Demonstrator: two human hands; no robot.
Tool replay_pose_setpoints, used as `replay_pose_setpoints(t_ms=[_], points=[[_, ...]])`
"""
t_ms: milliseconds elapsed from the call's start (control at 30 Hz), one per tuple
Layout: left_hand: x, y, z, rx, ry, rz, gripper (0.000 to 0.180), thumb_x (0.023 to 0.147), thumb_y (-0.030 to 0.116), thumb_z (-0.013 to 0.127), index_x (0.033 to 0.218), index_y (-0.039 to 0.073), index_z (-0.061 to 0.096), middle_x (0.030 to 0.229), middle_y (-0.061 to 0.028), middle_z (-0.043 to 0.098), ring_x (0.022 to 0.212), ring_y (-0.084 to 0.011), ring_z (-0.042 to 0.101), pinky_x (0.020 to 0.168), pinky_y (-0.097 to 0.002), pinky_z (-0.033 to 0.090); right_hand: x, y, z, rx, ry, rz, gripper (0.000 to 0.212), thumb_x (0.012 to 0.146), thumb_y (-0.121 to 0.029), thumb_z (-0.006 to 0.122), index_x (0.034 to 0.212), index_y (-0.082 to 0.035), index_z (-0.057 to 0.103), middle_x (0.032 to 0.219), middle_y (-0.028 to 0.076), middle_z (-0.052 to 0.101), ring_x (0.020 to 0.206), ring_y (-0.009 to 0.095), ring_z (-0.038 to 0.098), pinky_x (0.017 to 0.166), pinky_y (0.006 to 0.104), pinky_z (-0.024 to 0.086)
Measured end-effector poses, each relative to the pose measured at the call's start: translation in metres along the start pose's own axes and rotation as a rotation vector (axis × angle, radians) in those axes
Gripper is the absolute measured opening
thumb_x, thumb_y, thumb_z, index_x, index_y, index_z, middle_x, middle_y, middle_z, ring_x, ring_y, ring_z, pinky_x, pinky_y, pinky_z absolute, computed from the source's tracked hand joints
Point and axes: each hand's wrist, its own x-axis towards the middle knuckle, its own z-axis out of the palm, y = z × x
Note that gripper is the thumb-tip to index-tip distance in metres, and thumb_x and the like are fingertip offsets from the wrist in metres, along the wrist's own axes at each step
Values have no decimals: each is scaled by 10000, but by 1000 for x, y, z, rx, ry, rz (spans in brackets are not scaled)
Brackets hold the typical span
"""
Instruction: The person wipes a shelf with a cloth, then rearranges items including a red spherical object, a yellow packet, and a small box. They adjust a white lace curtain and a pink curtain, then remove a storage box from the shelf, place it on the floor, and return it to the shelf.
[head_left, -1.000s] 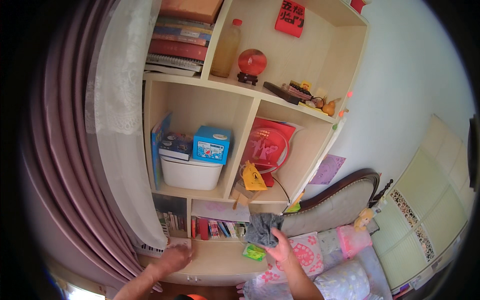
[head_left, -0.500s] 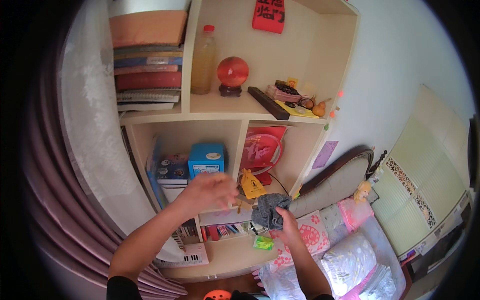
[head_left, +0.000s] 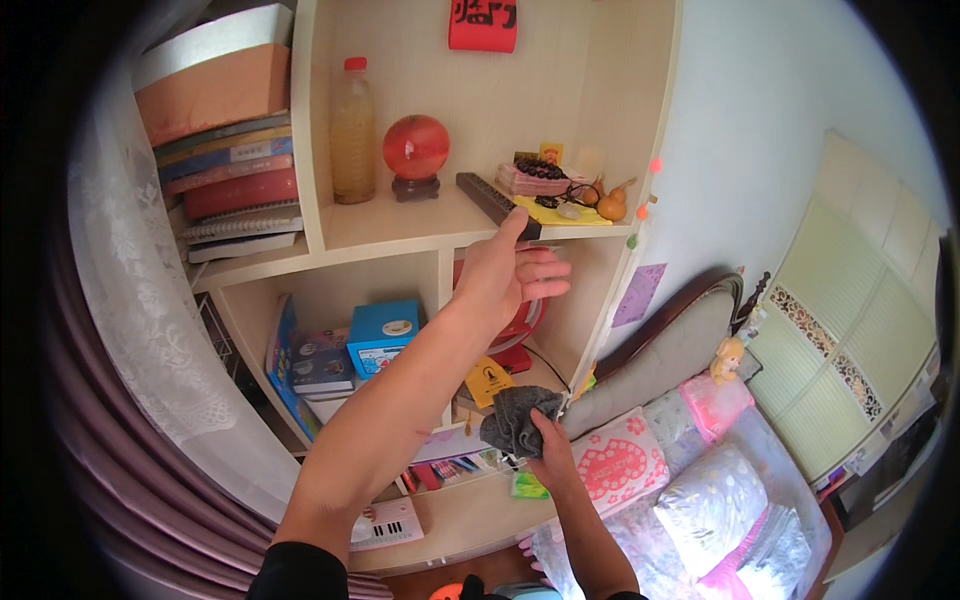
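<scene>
- Head view: the left hand (head_left: 510, 270) is up at the front edge of the upper shelf (head_left: 375, 228), fingers loosely extended and apart from the thumb, with nothing seen in its grasp.
- Its thumb overlaps the near end of the dark bar (head_left: 490, 200); whether the two touch, I cannot tell.
- The dark bar lies slantwise on the upper shelf, its near end at the front edge.
- The right hand (head_left: 550, 447), lower down, is closed around the grey cloth (head_left: 518, 420), thumb on its near side; the cloth is bunched up in front of the lower part of the shelves.
- Just behind the cloth shows the yellow pouch (head_left: 487, 380), partly covered by it.
- Left of the dark bar stand a red ball (head_left: 416, 147) on a dark stand (head_left: 415, 189) and, beyond it, an upright bottle (head_left: 354, 135) with a red cap.
- Right of the bar lie dark beads (head_left: 543, 170), a yellow sheet (head_left: 560, 216) and a gourd (head_left: 612, 206).
- Behind the left forearm sits a blue box (head_left: 378, 335), partly hidden.
- Below the cloth is a green pack (head_left: 528, 486).
</scene>
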Motion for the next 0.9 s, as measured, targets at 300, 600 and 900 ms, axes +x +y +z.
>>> replay_pose_setpoints(t_ms=[300,600,900], points=[[4,1,-4,-35,39,93,495,1026,254,532,1341,-102,393,1201,-345,564,1085,-438,641,900,-499,588,-17,-29,-10,-86,51,-32,328,968,-176,625,1238,6,587,1177,106,673,1065,233,667,924,362,542],[-9,23,-26,23,64,102,418,1011,229,552,1264,-90,458,1157,-331,592,1046,-414,664,834,-463,616,-4,-65,13,-119,-111,-239,405,995,-199,572,1322,34,522,1241,134,639,1127,257,640,1000,405,505],[-14,32,-35,102,55,113,380,1002,209,563,1248,-70,486,1137,-327,604,1006,-394,678,825,-448,616,12,-127,101,-189,-254,-411,366,1018,-228,564,1280,27,548,1234,111,639,1108,216,647,949,384,533]])
